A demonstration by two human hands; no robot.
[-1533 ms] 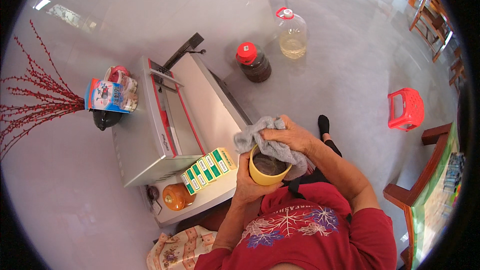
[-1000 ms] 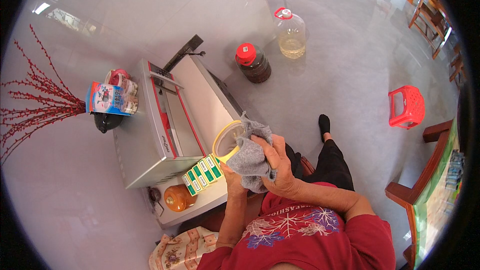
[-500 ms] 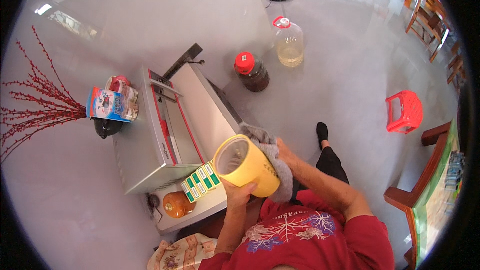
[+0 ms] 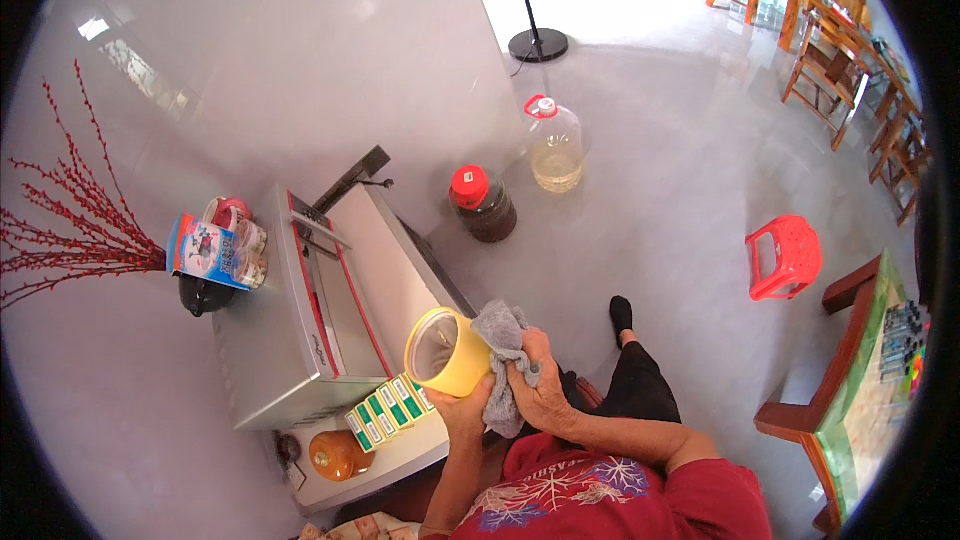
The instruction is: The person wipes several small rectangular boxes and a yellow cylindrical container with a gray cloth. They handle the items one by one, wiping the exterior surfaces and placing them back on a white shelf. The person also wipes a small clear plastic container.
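Note:
My left hand (image 4: 466,410) is closed around a yellow cylindrical canister (image 4: 466,365), gripping its lower side. The canister is tilted, its round mouth toward the upper left, and its inside looks pale and bare. A grey cloth (image 4: 505,340) is bunched in my right hand (image 4: 541,390), just to the right of the canister. The cloth's left edge touches the canister's side, and a fold hangs down between my two hands. Part of the canister's base is hidden behind the cloth and my left fingers.
Left of me a silver cabinet (image 4: 265,340) lies on a white counter beside green-and-white boxes (image 4: 385,412) and an orange jar (image 4: 338,455). A red-lidded dark jar (image 4: 485,208) and a clear jug (image 4: 557,162) stand on the floor. A red stool (image 4: 788,255) and glass-topped table (image 4: 870,395) are right.
The canister has shifted slightly left and down in the picture. My right hand has come round, its back now showing, with the cloth gathered in it. The whole view has tilted upward.

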